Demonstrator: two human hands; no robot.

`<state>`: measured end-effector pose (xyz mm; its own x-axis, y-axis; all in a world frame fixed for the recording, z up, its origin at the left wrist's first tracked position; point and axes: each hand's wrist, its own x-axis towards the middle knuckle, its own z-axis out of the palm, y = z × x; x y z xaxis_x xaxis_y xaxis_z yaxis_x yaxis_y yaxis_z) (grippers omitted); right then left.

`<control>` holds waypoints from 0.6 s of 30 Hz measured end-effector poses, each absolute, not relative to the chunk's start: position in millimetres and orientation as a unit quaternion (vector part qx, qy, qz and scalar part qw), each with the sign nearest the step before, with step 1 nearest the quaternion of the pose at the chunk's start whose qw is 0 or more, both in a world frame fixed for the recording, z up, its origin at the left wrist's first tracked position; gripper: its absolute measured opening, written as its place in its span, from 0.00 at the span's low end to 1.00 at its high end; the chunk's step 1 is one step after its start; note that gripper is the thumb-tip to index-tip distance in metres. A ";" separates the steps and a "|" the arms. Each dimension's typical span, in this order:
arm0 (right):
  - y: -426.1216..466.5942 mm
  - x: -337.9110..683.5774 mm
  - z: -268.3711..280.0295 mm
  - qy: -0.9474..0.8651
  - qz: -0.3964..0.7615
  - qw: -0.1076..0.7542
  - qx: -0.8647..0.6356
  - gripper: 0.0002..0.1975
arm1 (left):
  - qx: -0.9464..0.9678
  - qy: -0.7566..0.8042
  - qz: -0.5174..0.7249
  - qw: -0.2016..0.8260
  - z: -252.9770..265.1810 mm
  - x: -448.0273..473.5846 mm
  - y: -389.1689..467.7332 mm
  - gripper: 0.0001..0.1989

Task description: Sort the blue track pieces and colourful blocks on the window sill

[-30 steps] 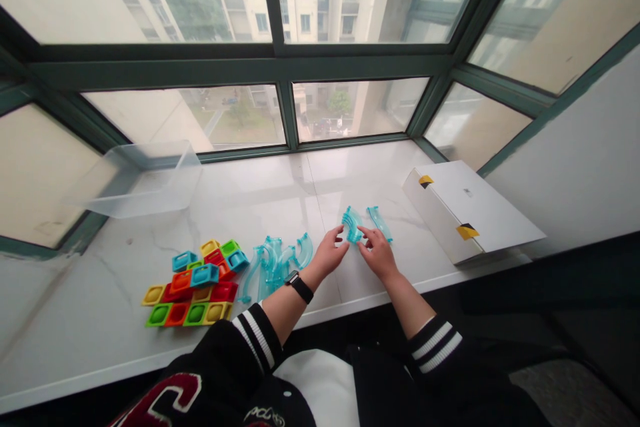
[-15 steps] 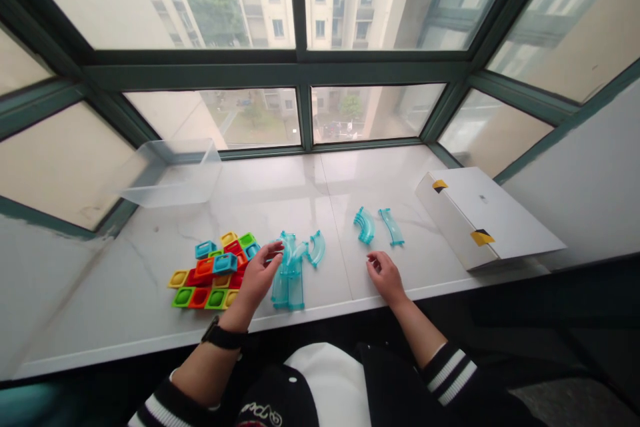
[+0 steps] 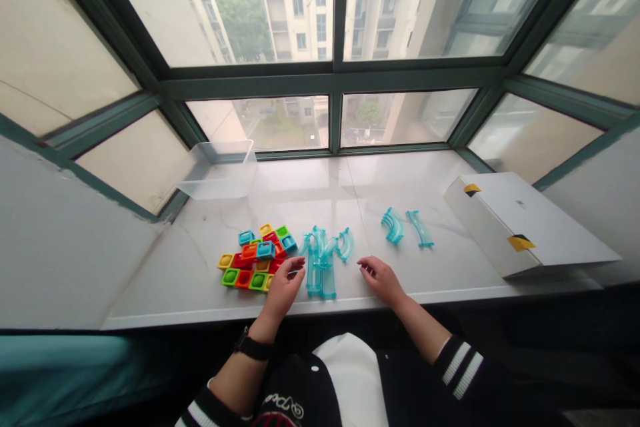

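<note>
My left hand [image 3: 286, 285] is over the counter, between a heap of colourful toy blocks [image 3: 243, 278] and a pile of translucent blue track pieces [image 3: 320, 273]. Its fingers are loosely bent and apart, holding nothing visible. To the right of that pile, my right hand [image 3: 383, 279] hovers low near the front edge, loosely open with nothing visible in it. One curved blue track piece [image 3: 346, 244] lies beside the pile. Farther right are some nested curved track pieces [image 3: 393, 225] and a wavy blue piece [image 3: 420, 229].
A clear plastic bin [image 3: 217, 190] stands at the back left of the white counter [image 3: 300, 207]. On the right is a white box [image 3: 530, 220] with yellow-and-black tabs. Green-framed windows [image 3: 335, 83] close off the back.
My view has turned left, shifting the scene rightward. My left hand has drawn back from the top of the blue pile to its left side. My right hand has moved left, closer to the pile.
</note>
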<state>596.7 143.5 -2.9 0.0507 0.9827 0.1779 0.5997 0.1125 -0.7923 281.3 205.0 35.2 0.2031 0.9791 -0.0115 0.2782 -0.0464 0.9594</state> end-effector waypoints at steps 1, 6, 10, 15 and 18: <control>142.5 594.3 -3.8 -0.644 0.260 0.372 -0.616 0.10 | 0.633 0.504 0.370 0.457 36.0 281.4 203.3 0.19; 138.7 589.0 -9.8 -0.654 0.269 0.346 -0.617 0.12 | 0.689 0.493 0.355 0.395 38.3 280.9 195.8 0.16; 137.7 586.6 -14.1 -0.657 0.254 0.343 -0.621 0.11 | 0.715 0.510 0.352 0.324 38.5 277.3 193.8 0.17; 136.3 583.3 -17.0 -0.668 0.215 0.352 -0.619 0.11 | 0.735 0.523 0.340 0.266 38.0 272.0 196.3 0.19; 135.8 582.9 -17.8 -0.675 0.205 0.353 -0.614 0.11 | 0.758 0.515 0.335 0.221 36.5 269.9 201.5 0.20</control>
<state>582.9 135.8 -17.8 0.0042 0.9743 0.2254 0.6855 0.1613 -0.7100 269.9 201.5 36.5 0.2460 0.9279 0.2802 0.6325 -0.3728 0.6789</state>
